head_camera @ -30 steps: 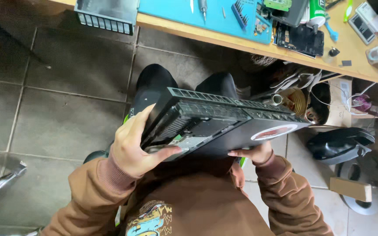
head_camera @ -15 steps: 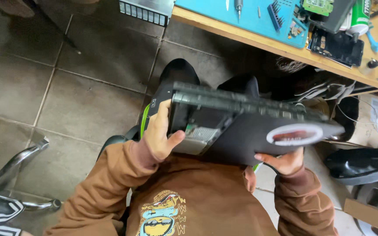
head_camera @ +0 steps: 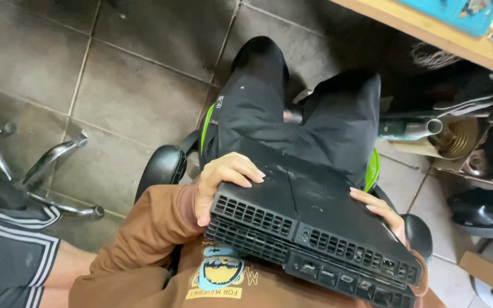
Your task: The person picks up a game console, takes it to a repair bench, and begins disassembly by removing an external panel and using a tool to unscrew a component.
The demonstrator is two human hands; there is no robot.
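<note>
A black game console [head_camera: 315,219] lies flat across my lap in the lower centre of the frame, its vented rear face with the row of ports turned toward the camera and its dusty top facing up. My left hand [head_camera: 223,182] clamps the console's left corner, fingers [head_camera: 241,171] curled over the top edge and the thumb down the side by the vents. My right hand [head_camera: 386,214] braces the right edge, fingers laid flat and close together along the case; how far they wrap beneath it I cannot tell. Below the console sit my black trousers [head_camera: 303,114], and brown sleeves [head_camera: 155,228] frame it at lower left. I am seated in a black chair with green trim [head_camera: 372,168]; its armrest [head_camera: 161,168] shows at centre left. A wooden workbench edge [head_camera: 429,28] crosses the upper right, with a tangle of cables and a metal tube [head_camera: 412,128] beneath it. Another person's leg in striped dark shorts [head_camera: 12,251] fills the lower left, beside a chrome chair base [head_camera: 47,165] on grey floor tiles [head_camera: 47,63].

As I judge it, the step in hand is steadying the console on the lap for inspection of its rear. Any next move calls for both hands keeping firm hold so the heavy case does not slide off the knees.
</note>
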